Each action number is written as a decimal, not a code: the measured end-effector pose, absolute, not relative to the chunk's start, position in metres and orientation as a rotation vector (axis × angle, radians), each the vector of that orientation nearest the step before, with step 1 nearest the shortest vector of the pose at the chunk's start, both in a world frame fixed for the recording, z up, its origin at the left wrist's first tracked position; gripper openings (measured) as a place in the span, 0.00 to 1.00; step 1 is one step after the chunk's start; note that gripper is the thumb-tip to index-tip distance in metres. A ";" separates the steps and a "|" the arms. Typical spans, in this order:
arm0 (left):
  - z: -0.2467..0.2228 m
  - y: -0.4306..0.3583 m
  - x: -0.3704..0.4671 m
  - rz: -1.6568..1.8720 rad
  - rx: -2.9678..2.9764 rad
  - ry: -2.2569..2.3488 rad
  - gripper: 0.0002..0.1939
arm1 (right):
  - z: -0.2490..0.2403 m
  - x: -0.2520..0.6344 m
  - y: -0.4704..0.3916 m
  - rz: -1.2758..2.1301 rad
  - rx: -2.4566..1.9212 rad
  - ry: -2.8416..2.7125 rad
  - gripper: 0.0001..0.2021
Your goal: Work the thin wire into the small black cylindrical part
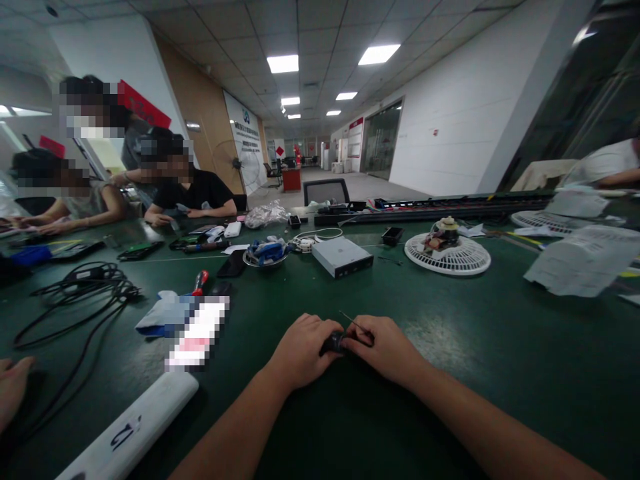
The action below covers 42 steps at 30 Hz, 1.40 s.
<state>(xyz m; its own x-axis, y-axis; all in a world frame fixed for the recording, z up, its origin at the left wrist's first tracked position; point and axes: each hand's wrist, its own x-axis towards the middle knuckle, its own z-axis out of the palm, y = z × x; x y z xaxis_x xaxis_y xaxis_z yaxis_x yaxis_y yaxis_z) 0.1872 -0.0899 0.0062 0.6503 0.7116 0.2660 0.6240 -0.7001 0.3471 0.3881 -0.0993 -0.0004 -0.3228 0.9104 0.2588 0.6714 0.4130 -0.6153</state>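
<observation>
Just above the green table, my left hand (306, 348) is closed around a small dark cylindrical part (334, 342) whose kind I cannot make out. My right hand (384, 348) meets it from the other side, thumb and fingertips pressed near that part. A thin metal rod-like tool (351, 321) sticks out from the right hand's fingers, pointing up and left; its handle is hidden. Beyond the hands lies a silver optical disc drive (343, 256).
To the left are a red-handled screwdriver (201, 283), a blue-grey glove (167, 313), a blurred bright phone-like slab (197, 333), a long white case (133, 423) and black cables (95, 280). Farther back stand a metal bowl (267, 263) and white fan grille (447, 261). People sit far left.
</observation>
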 end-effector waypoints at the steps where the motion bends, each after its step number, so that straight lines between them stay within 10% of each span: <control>1: 0.006 -0.090 0.187 0.574 2.647 1.077 0.14 | -0.001 0.388 -0.100 0.488 -1.331 -2.120 0.19; 42: 0.002 -0.083 0.183 0.804 2.494 1.494 0.13 | 0.012 0.394 -0.102 0.214 -1.474 -2.150 0.13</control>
